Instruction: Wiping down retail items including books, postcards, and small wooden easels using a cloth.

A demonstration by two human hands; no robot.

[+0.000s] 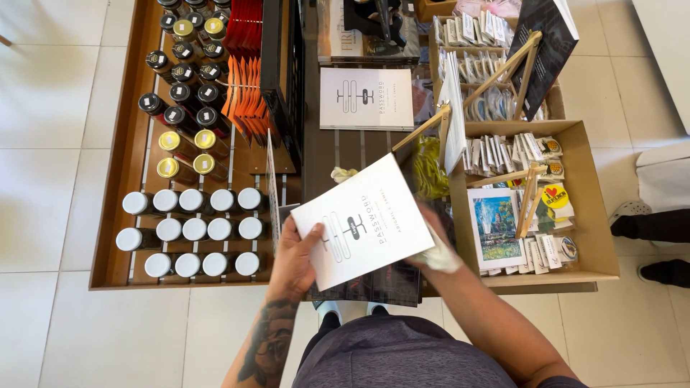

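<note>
Head view: hands (pixel 291 262) hold flat white book (pixel 363 219).

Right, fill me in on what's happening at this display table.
A person stands at a wooden display table, holding a white paperback book tilted above it. The left hand has a grip on the book's lower left edge; the right hand, holding a crumpled white cloth, is at its right side. White-capped jars stand to the left, a cardboard box of cards to the right.

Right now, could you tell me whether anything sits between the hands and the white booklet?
Nothing does: the left hand grips the white booklet directly, and the right hand, holding a white cloth, touches its right edge.
</note>
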